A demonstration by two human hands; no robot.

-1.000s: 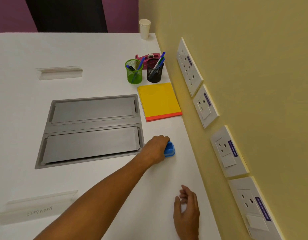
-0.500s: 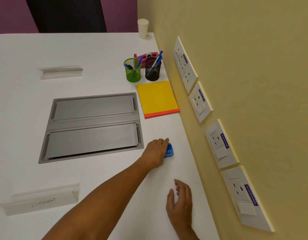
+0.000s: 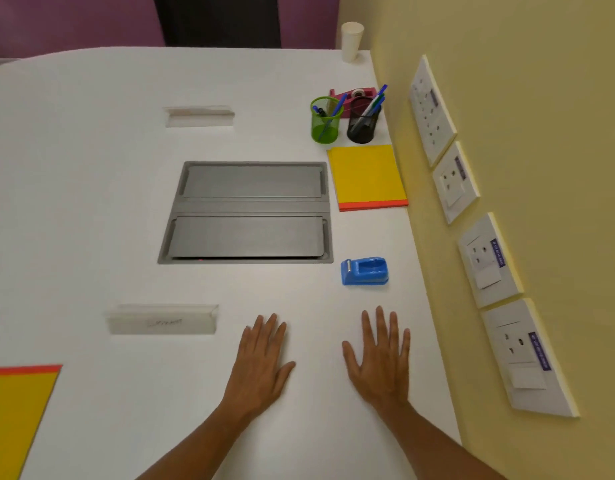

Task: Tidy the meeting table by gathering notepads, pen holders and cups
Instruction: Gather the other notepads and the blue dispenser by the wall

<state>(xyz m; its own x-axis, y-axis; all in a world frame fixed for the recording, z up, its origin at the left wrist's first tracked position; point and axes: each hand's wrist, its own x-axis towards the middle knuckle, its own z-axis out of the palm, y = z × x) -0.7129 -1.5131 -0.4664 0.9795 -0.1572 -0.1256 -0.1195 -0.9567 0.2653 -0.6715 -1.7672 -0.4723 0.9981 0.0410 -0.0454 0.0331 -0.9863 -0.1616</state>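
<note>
My left hand point(image 3: 261, 362) and my right hand point(image 3: 382, 358) lie flat on the white table point(image 3: 91, 209), palms down, fingers spread, holding nothing. A blue tape dispenser point(image 3: 364, 270) stands alone just beyond my right hand. By the wall lies a yellow notepad with an orange edge point(image 3: 366, 176). Behind it stand a green mesh pen holder point(image 3: 325, 120) and a black mesh pen holder point(image 3: 363, 121), both with pens. A white paper cup point(image 3: 351, 41) stands at the far corner. A second yellow notepad point(image 3: 15, 414) shows at the near left edge.
A grey metal cable hatch point(image 3: 245, 213) is set into the table's middle. Two clear name stands, one nearer point(image 3: 162, 319) and one farther point(image 3: 199, 116), sit to the left. A pink tape dispenser point(image 3: 351, 95) is behind the holders. Wall sockets point(image 3: 486, 259) line the yellow wall at right.
My left hand let go of the blue tape dispenser and drew back to the near table. Both hands now lie flat side by side. The view has pulled back.
</note>
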